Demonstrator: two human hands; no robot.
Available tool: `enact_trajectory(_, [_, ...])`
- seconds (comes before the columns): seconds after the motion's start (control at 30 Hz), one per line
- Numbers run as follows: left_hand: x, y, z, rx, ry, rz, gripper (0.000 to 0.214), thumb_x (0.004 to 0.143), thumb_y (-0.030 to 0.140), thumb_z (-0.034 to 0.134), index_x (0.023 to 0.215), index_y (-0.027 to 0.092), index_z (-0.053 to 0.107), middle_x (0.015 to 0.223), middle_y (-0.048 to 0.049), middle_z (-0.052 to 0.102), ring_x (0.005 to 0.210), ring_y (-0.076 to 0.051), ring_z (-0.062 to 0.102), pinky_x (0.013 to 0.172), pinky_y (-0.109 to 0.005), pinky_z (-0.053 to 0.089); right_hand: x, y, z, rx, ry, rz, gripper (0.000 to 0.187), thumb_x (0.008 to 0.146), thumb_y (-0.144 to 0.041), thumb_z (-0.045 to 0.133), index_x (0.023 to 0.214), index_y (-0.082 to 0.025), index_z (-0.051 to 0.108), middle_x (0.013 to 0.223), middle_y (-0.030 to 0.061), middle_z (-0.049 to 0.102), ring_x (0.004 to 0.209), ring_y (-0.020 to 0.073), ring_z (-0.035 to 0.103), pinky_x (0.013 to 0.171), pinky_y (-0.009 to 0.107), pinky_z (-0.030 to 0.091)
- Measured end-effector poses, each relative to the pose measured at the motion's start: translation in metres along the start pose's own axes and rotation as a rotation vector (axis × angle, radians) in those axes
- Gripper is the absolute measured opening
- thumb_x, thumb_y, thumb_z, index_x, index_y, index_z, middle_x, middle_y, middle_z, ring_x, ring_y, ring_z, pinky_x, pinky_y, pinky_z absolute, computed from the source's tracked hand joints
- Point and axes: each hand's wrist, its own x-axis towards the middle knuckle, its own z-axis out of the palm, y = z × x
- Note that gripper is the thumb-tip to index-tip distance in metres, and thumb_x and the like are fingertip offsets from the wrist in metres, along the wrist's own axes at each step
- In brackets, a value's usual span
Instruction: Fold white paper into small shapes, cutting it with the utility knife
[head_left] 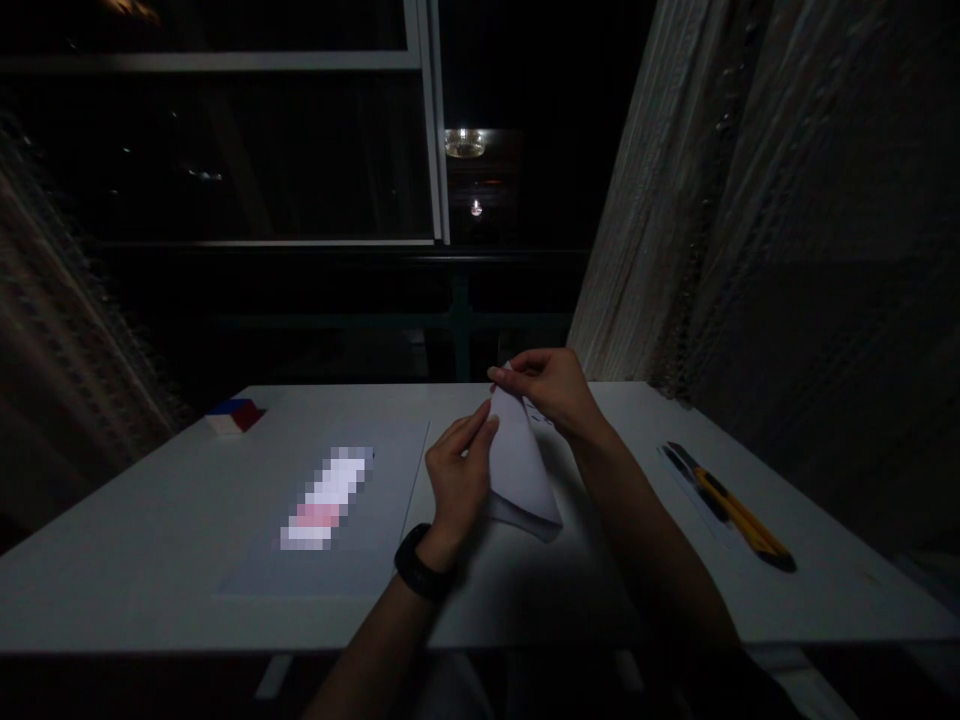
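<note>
Folded paper (523, 470): held up over the middle of the bench (600, 610), its narrow tip pointed toward the far edge; whether its lower end is touching cannot be told.
Left hand (459, 468): nearly closed, the paper's left side pinched between thumb and fingers.
Right hand (553, 385): nearly closed, the paper's tip pinched by thumb and fingertips.
Wristband (421, 562): black, worn on the left wrist.
Flat sheet (251, 570): laid left of the hands, topped by a pixelated bright oblong (324, 500).
Block (234, 415): blue, red and white, set near the far left corner.
Cutter (739, 512): yellow and black, laid near the right edge beside a slim dark tool (695, 482).
</note>
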Motion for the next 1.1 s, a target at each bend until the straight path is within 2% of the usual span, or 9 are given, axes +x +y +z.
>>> enact_trajectory(0.17, [-0.0007,0.0005,0.0012,-0.029,0.034,-0.012,0.024,0.077,0.026,0.062,0.1,0.021,0.069,0.096,-0.0044,0.07,0.087,-0.017,0.064,0.08,-0.028,0.05,-0.0013,-0.0029,-0.0003,0.046,-0.036,0.03,0.034,0.055,-0.045,0.075,0.06,-0.014,0.064,0.06,0.0059,0.067,0.054,0.0163,0.06,0.05,0.025,0.043])
enact_trajectory(0.33, [-0.0006,-0.0009,0.0016,-0.041,0.039,-0.019,0.024,0.078,0.026,0.062,0.1,0.021,0.069,0.096,-0.0045,0.07,0.088,-0.017,0.064,0.081,-0.029,0.05,-0.0006,-0.0005,-0.0005,0.026,0.008,0.028,0.038,0.052,-0.048,0.076,0.062,-0.013,0.063,0.06,0.0062,0.066,0.056,0.0169,0.06,0.05,0.025,0.043])
enact_trajectory(0.53, [-0.0011,-0.0001,0.0016,-0.027,0.046,-0.026,0.022,0.078,0.027,0.062,0.099,0.022,0.069,0.097,-0.0036,0.07,0.088,-0.017,0.064,0.081,-0.029,0.05,-0.0002,0.0009,-0.0002,0.061,0.012,0.03,0.035,0.054,-0.046,0.075,0.059,-0.014,0.064,0.058,0.0052,0.065,0.055,0.0164,0.06,0.051,0.026,0.044])
enact_trajectory(0.77, [-0.0011,0.0024,0.0016,-0.015,0.048,-0.012,0.022,0.078,0.026,0.061,0.099,0.022,0.069,0.096,-0.0038,0.07,0.088,-0.017,0.064,0.082,-0.029,0.05,-0.0011,-0.0039,0.0002,0.142,0.047,0.051,0.034,0.047,-0.042,0.079,0.058,-0.014,0.062,0.055,0.0021,0.062,0.052,0.0135,0.057,0.049,0.024,0.041])
enact_trajectory(1.1, [-0.0021,0.0062,0.0006,0.014,0.038,-0.02,0.022,0.079,0.026,0.06,0.098,0.021,0.07,0.093,-0.0037,0.07,0.085,-0.016,0.065,0.08,-0.029,0.051,-0.0021,-0.0077,0.0013,0.148,0.055,0.066,0.033,0.05,-0.044,0.076,0.053,-0.015,0.06,0.052,0.0024,0.062,0.049,0.013,0.056,0.048,0.025,0.04])
